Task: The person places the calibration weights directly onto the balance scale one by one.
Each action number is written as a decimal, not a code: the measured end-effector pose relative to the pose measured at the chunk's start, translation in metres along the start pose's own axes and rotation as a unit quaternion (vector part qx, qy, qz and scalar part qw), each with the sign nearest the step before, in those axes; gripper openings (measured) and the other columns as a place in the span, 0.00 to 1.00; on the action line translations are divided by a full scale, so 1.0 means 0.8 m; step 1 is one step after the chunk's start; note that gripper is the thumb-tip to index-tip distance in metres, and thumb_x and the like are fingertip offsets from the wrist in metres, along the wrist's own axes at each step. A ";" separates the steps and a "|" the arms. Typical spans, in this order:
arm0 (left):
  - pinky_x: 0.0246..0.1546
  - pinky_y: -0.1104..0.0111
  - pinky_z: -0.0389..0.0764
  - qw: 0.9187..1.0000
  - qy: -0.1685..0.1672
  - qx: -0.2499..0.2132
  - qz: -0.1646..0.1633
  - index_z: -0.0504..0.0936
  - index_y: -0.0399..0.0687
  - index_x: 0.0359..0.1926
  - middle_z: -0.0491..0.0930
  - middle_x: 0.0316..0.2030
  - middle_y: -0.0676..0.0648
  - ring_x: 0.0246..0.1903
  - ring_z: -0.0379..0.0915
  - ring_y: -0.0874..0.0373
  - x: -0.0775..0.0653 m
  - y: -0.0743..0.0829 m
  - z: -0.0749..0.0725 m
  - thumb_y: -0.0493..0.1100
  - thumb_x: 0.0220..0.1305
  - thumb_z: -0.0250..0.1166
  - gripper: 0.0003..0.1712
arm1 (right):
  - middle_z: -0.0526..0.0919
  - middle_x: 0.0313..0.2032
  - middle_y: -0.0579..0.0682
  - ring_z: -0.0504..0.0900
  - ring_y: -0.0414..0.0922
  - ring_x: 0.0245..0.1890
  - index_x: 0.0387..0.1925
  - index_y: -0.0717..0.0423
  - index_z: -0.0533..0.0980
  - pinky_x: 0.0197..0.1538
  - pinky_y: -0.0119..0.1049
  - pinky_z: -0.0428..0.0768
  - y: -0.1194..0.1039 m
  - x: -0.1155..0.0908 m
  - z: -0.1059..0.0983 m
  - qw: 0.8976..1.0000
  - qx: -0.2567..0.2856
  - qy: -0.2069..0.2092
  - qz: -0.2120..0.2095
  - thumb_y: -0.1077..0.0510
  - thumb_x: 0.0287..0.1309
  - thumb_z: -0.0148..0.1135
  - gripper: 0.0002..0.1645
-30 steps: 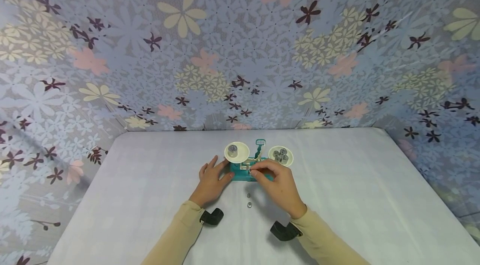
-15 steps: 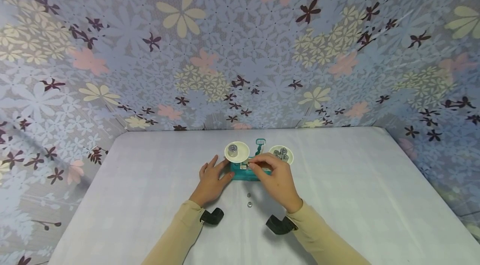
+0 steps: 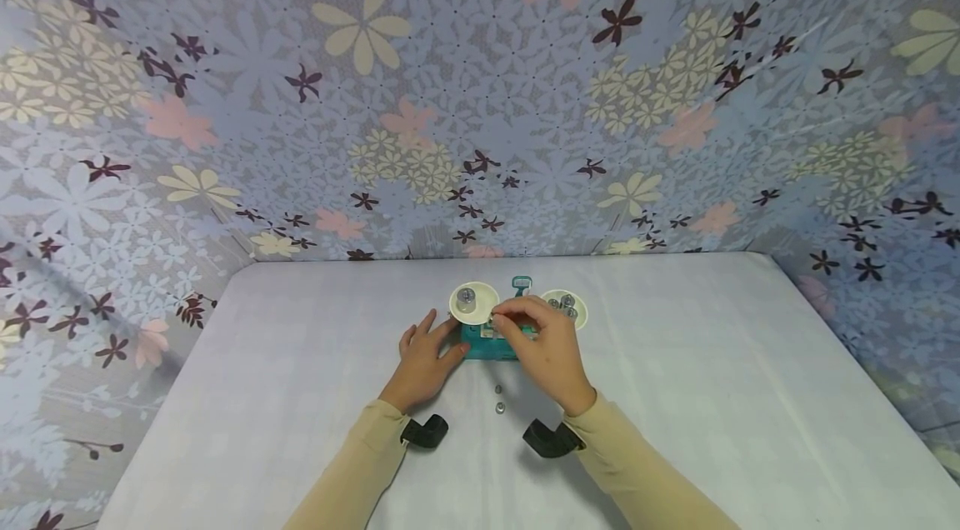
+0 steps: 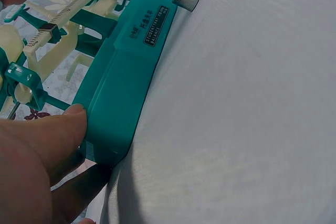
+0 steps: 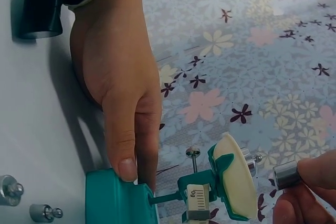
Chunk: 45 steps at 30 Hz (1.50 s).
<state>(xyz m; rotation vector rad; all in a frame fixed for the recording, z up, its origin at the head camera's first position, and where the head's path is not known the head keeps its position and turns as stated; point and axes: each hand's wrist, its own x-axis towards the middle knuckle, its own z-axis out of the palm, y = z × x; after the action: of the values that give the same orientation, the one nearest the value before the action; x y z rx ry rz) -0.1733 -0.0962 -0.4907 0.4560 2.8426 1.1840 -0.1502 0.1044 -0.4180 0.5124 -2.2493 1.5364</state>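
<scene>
A teal balance scale (image 3: 487, 342) with two cream pans stands on the table. My left hand (image 3: 422, 363) holds the left end of its base, thumb on the front side, as the left wrist view also shows. My right hand (image 3: 546, 347) pinches a small metal weight (image 5: 286, 176) between thumb and fingers, close to the right edge of the left pan (image 3: 486, 309). One large metal weight (image 3: 466, 299) sits in that pan. Several weights (image 3: 567, 302) lie in the right pan (image 3: 582, 313), partly hidden behind my right hand.
Two small weights, a nearer one (image 3: 500, 407) and a farther one (image 3: 498, 389), stand on the white tablecloth (image 3: 300, 397) in front of the scale. A flower-patterned backdrop (image 3: 480, 97) rises behind the table.
My right hand has moved up and slightly left, from above the beam to the left pan's edge, with the small weight. The left hand stays on the base.
</scene>
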 end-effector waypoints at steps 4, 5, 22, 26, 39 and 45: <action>0.72 0.39 0.40 1.000 -0.001 -0.002 -0.002 0.69 0.41 0.72 0.69 0.70 0.40 0.76 0.45 0.38 0.000 -0.001 0.000 0.51 0.74 0.58 0.31 | 0.86 0.37 0.47 0.85 0.43 0.38 0.41 0.57 0.86 0.46 0.37 0.84 0.004 0.004 0.002 1.000 -0.004 0.000 -0.004 0.61 0.63 0.69 0.06; 0.72 0.39 0.40 1.000 -0.001 -0.002 -0.002 0.69 0.41 0.72 0.69 0.70 0.40 0.76 0.45 0.38 0.000 -0.001 0.000 0.51 0.74 0.58 0.31 | 0.86 0.37 0.47 0.85 0.42 0.38 0.41 0.57 0.86 0.46 0.37 0.84 0.004 0.005 0.002 1.000 -0.006 0.000 -0.006 0.60 0.63 0.69 0.06; 0.71 0.39 0.40 1.000 -0.002 -0.007 -0.007 0.70 0.39 0.71 0.69 0.69 0.38 0.76 0.46 0.37 0.000 0.003 -0.002 0.50 0.74 0.58 0.31 | 0.87 0.35 0.48 0.82 0.40 0.31 0.39 0.56 0.86 0.33 0.35 0.81 0.003 0.019 0.013 0.995 -0.087 0.016 -0.041 0.63 0.61 0.70 0.04; 0.72 0.39 0.40 1.000 -0.002 -0.006 -0.007 0.70 0.39 0.71 0.69 0.69 0.38 0.76 0.45 0.37 0.000 0.002 -0.003 0.50 0.74 0.58 0.31 | 0.87 0.35 0.50 0.82 0.42 0.29 0.38 0.58 0.86 0.29 0.34 0.80 0.002 0.019 0.017 0.992 -0.102 0.025 -0.067 0.64 0.60 0.71 0.05; 0.71 0.38 0.40 1.000 -0.001 -0.010 -0.001 0.70 0.38 0.70 0.70 0.69 0.38 0.75 0.46 0.37 0.000 0.000 -0.001 0.50 0.74 0.58 0.30 | 0.87 0.33 0.51 0.78 0.41 0.24 0.37 0.58 0.86 0.25 0.33 0.72 -0.001 0.022 0.029 0.982 -0.165 0.051 -0.082 0.64 0.60 0.69 0.04; 0.71 0.38 0.41 1.000 0.001 -0.012 0.005 0.71 0.38 0.70 0.71 0.68 0.38 0.75 0.46 0.37 0.000 0.000 -0.001 0.49 0.74 0.59 0.30 | 0.87 0.34 0.51 0.79 0.40 0.23 0.36 0.58 0.86 0.24 0.33 0.72 0.003 0.024 0.034 0.975 -0.196 0.064 -0.085 0.64 0.60 0.70 0.03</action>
<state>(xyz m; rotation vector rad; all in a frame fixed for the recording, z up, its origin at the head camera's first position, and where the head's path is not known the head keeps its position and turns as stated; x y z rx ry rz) -0.1739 -0.0969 -0.4899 0.4681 2.8283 1.2197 -0.1703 0.0777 -0.4198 0.4588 -2.2620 0.9792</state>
